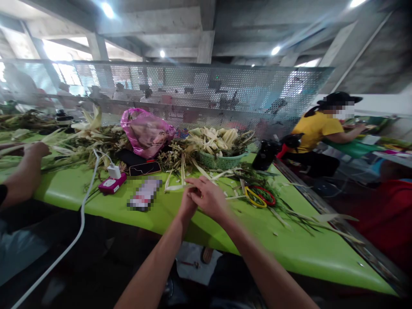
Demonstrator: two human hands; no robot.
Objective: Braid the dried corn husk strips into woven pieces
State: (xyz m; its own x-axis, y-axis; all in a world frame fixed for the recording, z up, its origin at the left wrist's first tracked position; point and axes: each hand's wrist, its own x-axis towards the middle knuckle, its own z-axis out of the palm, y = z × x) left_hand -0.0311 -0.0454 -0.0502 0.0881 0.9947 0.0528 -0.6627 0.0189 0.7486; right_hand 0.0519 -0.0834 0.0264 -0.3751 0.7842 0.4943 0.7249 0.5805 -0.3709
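the head view looks forward and down across the green table [305,246]

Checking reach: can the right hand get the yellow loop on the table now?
Likely yes: the yellow loop lies right of the right hand, only thin pale strips between; that hand may first have to leave the left hand.

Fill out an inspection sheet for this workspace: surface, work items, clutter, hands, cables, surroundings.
Surface: green tabletop, strewn with plant scraps.
Work items: pale strip by the left hand; whether held, unclear.
Clutter: heaped green basket, pink bag, purple box, red and yellow handle loops.
Hands: left hand and right hand meet; grip unclear.
Cables: white cable crosses the near table edge.
Surroundings: perforated screen behind; co-worker's forearm left; person in yellow shirt right.
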